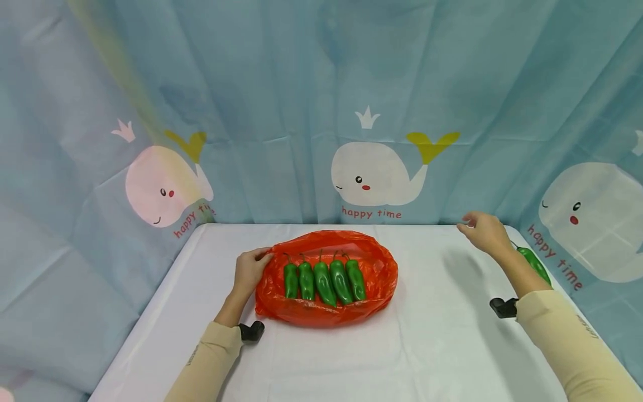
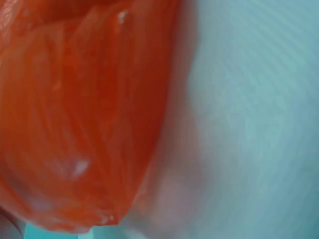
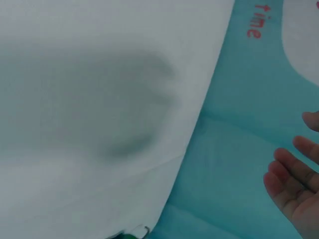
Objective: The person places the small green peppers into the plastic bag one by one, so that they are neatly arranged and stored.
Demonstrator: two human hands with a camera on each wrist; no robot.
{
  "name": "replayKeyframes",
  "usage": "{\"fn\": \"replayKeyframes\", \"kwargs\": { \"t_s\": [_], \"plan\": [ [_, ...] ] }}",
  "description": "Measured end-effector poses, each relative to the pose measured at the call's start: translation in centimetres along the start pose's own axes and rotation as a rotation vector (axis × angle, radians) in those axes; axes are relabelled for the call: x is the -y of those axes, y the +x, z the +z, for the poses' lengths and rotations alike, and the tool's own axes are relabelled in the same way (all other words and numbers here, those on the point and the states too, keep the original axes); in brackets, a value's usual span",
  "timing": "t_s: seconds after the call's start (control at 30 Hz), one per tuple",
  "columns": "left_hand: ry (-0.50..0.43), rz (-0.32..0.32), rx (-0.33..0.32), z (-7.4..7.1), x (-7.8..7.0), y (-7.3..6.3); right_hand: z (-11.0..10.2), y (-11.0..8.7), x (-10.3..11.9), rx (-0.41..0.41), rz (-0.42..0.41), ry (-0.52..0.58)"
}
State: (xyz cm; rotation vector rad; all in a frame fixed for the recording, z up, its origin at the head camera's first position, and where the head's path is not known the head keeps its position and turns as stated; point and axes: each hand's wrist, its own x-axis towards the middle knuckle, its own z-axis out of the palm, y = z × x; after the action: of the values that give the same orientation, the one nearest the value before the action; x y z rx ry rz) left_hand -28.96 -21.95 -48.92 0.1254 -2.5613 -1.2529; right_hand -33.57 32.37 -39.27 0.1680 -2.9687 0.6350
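A red plastic bag [image 1: 326,318] lies opened out on the table, with several green peppers [image 1: 324,282] side by side in it, stems toward the back. At the bag's left edge my left hand [image 1: 248,273] pinches the plastic between thumb and fingers. The red film fills much of the left wrist view. My right hand [image 1: 486,233] is raised over the back right of the table, holding nothing, its fingers loosely bent in the right wrist view. Another green pepper [image 1: 534,265] lies by the table's right edge, partly hidden by the right forearm.
A white cloth covers the table [image 1: 432,357]. Blue curtains [image 1: 281,111] printed with whales hang behind it and along both sides. The right arm's shadow falls across the cloth on the right.
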Motion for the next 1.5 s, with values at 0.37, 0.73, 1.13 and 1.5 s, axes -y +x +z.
{"fn": "replayKeyframes", "kwargs": {
  "t_s": [0.37, 0.73, 1.13, 1.5],
  "plan": [
    [0.015, 0.013, -0.01, 0.2, 0.1, -0.3, -0.1, -0.5, -3.7, -0.001, 0.088, -0.044],
    [0.014, 0.022, -0.013, 0.3, 0.3, -0.4, -0.1, -1.0, -7.0, 0.006, 0.175, -0.042],
    [0.016, 0.016, -0.012, -0.1, 0.0, -0.3, -0.5, -2.1, -9.6, 0.016, 0.27, -0.102],
    [0.011, 0.004, -0.01, -0.1, 0.1, -0.3, -0.2, -3.4, -11.7, 0.144, 0.423, -0.123]
  ]
}}
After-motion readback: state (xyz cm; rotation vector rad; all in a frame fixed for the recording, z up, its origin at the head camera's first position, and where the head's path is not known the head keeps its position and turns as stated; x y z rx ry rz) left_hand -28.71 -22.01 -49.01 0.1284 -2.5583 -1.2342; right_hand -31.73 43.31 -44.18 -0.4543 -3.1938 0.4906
